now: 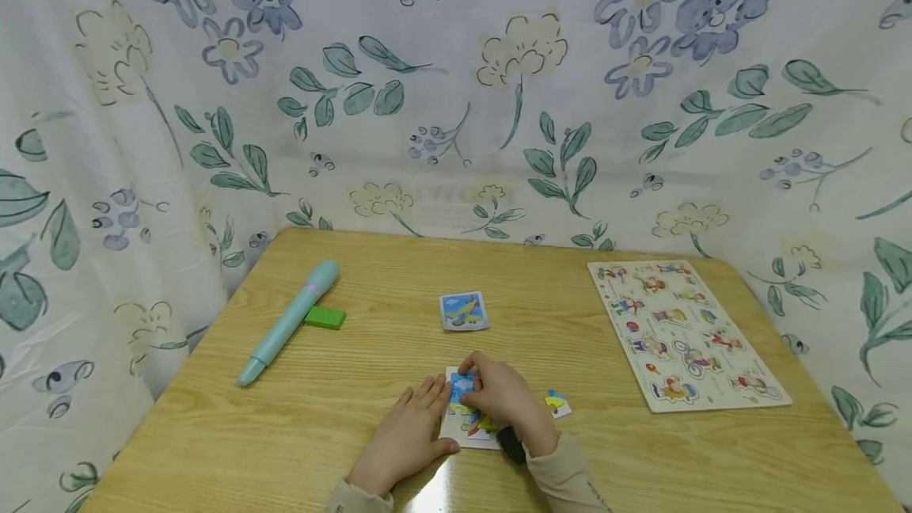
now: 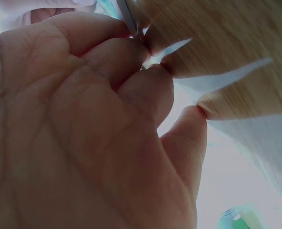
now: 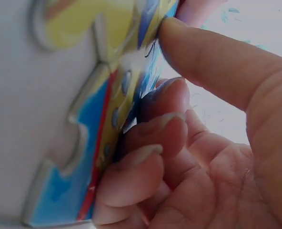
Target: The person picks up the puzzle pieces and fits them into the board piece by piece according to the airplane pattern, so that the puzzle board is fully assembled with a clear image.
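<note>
A small airplane jigsaw puzzle [image 1: 459, 423] lies on its white backing near the table's front. My left hand [image 1: 408, 438] rests flat along its left side, fingers extended, thumb by the lower edge. Over the puzzle's upper right is my right hand [image 1: 504, 396], its thumb and index finger pinching a blue puzzle piece [image 1: 463, 385] with a cloud on it. In the right wrist view, the thumb [image 3: 193, 52] and curled fingers touch the printed surface, and bare white backing [image 3: 41, 105] shows beside the pieces. A loose yellow-and-blue puzzle piece [image 1: 557, 403] lies right of my right hand.
Behind the puzzle lies an airplane picture card [image 1: 464, 311]. At left are a long teal stick [image 1: 288, 323] and a green block [image 1: 324, 317]. A large board with figures [image 1: 687, 335] lies at right. A floral curtain [image 1: 456, 101] hangs behind the table.
</note>
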A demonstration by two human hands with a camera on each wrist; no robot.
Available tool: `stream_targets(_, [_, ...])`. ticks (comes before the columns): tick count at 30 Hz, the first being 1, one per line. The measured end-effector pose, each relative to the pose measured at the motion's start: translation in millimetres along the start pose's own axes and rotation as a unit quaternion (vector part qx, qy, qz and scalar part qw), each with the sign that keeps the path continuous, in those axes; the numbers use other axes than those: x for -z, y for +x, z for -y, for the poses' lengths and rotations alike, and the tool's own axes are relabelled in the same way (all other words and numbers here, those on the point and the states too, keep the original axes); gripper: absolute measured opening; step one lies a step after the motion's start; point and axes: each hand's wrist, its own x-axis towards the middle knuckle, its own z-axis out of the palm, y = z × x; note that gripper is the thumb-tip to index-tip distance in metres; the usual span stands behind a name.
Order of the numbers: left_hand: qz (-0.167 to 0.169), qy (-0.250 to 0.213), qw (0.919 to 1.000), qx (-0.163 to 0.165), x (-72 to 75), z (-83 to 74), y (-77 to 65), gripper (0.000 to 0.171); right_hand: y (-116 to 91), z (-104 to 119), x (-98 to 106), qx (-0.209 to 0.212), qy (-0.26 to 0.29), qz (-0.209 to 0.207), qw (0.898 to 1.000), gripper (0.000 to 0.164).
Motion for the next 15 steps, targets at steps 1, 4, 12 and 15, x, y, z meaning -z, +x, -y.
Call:
stream_targets(1, [-0.001, 0.0, 1.0, -0.001, -0.4, -0.2, 0.2, 0.086, 0, -2, 1, 0.001, 0.017, 0.005, 1.0, 0.027])
stream_targets(4, [-0.003, -0.002, 1.0, -0.001, -1.4, -0.8, -0.1, 0.086, -2, -8, 6, 0.001, 0.091, 0.026, 0.995, 0.026])
stream_targets(12, [-0.011, -0.006, 0.9999, -0.005, -3.0, 0.6, 0.4, 0.087, -23, -27, 27, 0.006, 0.125, 0.004, 0.992, 0.022])
stream_targets(15, [-0.01, -0.01, 0.9999, -0.003, -2.5, 1.7, 0.1, 0.087, -32, -37, 37, -0.002, 0.12, -0.009, 0.993, 0.021])
